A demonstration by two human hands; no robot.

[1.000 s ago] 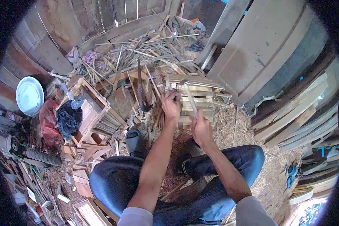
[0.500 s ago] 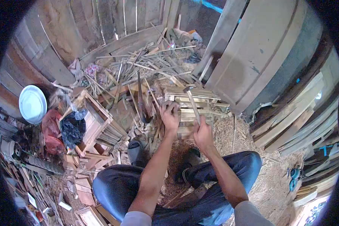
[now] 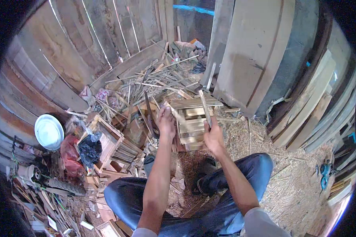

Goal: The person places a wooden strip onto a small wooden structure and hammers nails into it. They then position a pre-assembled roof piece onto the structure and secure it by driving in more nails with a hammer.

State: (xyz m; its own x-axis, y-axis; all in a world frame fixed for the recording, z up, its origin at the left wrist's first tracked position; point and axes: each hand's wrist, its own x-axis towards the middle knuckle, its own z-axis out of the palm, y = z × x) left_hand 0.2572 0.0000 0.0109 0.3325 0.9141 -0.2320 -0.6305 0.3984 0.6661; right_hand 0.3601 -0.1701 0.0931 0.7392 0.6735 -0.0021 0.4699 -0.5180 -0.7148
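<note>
In front of me, between my feet and the scrap pile, stands a small slatted wooden crate [image 3: 194, 104]. My right hand [image 3: 213, 136] is wrapped round the handle of a hammer [image 3: 205, 106], which points up and away over the crate's right part. The hammer's head is not clear at this moment. At the crate's left side, my left hand [image 3: 166, 121] is closed on a pale wooden slat [image 3: 180, 118]. That slat slants over the crate and is smeared by motion.
A heap of thin wood offcuts [image 3: 162, 81] lies against the plank wall. To the left are another slatted crate [image 3: 116, 138], a black plastic bag [image 3: 89, 151] and a white basin [image 3: 49, 132]. Boards [image 3: 304, 106] lean at right. Sawdust [image 3: 281, 185] covers the floor.
My left hand has lifted from the crate's top to its left, and a pale slat now shows in it. The hammer stays in my right hand. The view has shifted slightly.
</note>
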